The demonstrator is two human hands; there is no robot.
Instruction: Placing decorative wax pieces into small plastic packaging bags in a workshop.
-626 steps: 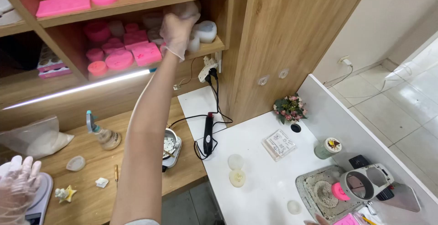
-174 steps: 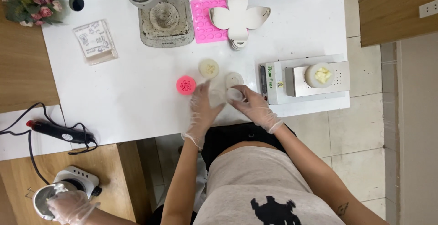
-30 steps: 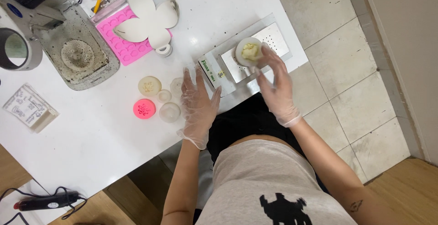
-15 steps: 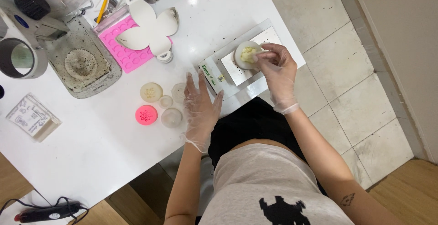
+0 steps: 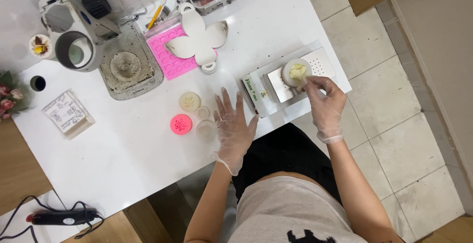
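On the white bench (image 5: 123,144), gloved left hand (image 5: 233,125) lies flat, fingers spread, holding nothing, just beside a pink round mould (image 5: 181,124). Gloved right hand (image 5: 323,95) pinches the rim of a white dish (image 5: 295,71) of pale yellow material, seated on the small metal hotplate (image 5: 288,78).
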